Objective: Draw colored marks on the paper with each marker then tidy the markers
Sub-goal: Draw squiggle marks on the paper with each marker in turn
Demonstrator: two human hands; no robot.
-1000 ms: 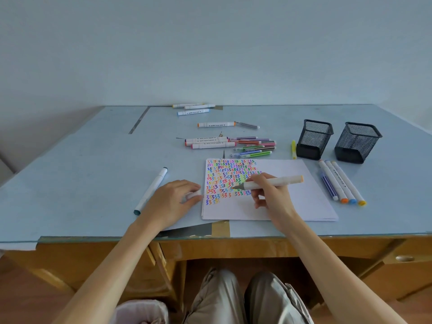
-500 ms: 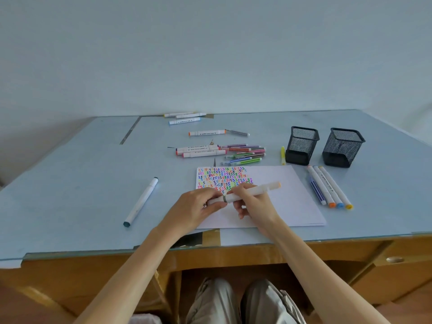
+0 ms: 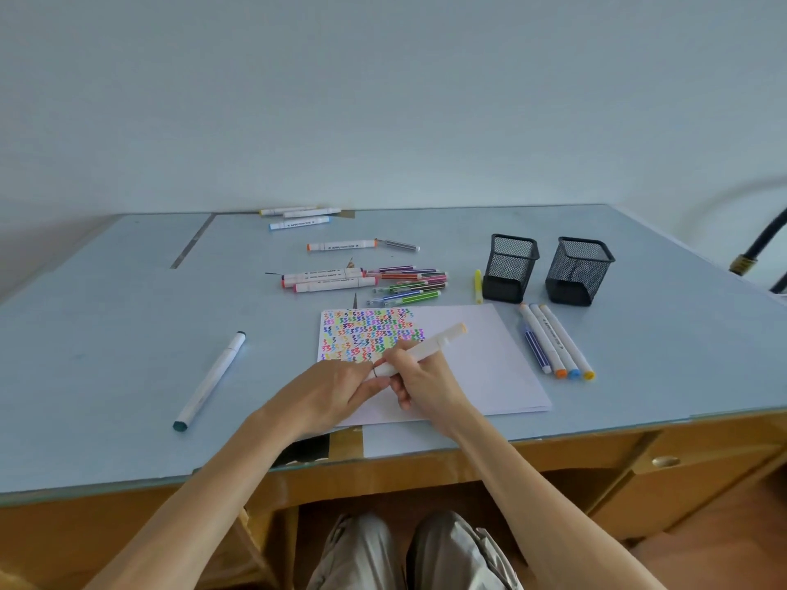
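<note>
Head view: right hand (image 3: 426, 383) grips white marker (image 3: 419, 351) around its barrel, above the paper (image 3: 481, 368) w/ its peach end tilted up to the right. Left hand (image 3: 328, 393) pinches marker's lower end; both grips closed on it. Paper lies on blue surface (image 3: 106, 355), colored squiggles in its upper left. Teal-tipped marker (image 3: 211, 381) lies apart to the left. Two mesh cups (image 3: 549, 268) stand behind the paper, to the right.

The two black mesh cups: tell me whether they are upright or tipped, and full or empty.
Both upright. The left cup and right cup stand on their bases with mouths up. No markers stick out; the bottoms cannot be seen clearly.
</note>
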